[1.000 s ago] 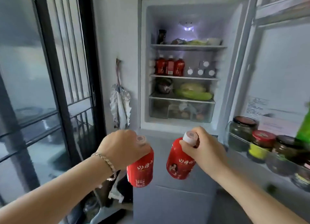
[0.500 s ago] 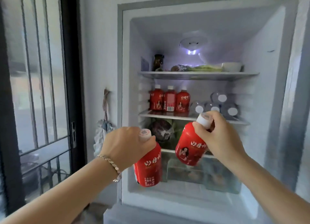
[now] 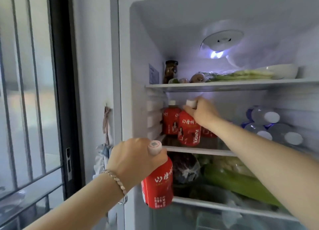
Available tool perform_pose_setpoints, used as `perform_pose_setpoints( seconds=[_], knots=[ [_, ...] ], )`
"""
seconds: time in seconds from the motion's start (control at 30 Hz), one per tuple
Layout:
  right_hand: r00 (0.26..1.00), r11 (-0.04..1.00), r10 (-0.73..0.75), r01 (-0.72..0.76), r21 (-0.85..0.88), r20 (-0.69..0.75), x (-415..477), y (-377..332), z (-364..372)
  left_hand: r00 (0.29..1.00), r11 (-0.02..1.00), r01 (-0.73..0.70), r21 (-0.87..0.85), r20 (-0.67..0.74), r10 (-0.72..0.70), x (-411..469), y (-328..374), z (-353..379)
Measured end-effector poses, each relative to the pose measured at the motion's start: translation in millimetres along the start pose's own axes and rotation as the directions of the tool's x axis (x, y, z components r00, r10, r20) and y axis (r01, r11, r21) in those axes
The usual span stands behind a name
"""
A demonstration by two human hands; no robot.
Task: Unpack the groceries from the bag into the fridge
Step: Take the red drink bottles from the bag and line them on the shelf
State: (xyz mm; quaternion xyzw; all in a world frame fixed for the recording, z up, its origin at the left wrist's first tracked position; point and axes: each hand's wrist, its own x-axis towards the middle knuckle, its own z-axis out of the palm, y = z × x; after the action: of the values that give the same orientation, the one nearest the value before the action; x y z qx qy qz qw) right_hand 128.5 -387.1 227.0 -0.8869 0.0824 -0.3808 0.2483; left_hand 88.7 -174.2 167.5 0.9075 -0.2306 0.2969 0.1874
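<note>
Right grip [image 3: 202, 113] clamped on bottle [image 3: 188, 131], now at shelf [image 3: 198, 150], left grip [image 3: 134, 159] clamps second bottle [image 3: 158, 188]

The right hand [image 3: 200, 111] has gone in: its red plastic bottle with a white cap [image 3: 188, 129], tilted out front a moment ago, now stands upright on the middle glass shelf [image 3: 198, 150], just before the row of matching red bottles [image 3: 170, 121]. The left hand [image 3: 136, 159] has carried its second red bottle [image 3: 158, 185] up to the fridge's left edge.
</note>
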Motion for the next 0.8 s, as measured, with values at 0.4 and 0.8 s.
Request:
perform_pose_setpoints(
  seconds=[0.4,0.8],
  knots=[
    [0.922,0.91,-0.027,-0.137,0.392,0.386,4.6,39.0,32.4,0.995,0.973,-0.104,0.204,0.017,0.103,5.2,-3.9,15.9],
    [0.964,0.979,0.029,-0.081,0.187,0.263,11.8,25.8,71.1,0.999,0.99,-0.029,0.135,-0.013,0.031,1.1,-2.4,20.4]
  ],
)
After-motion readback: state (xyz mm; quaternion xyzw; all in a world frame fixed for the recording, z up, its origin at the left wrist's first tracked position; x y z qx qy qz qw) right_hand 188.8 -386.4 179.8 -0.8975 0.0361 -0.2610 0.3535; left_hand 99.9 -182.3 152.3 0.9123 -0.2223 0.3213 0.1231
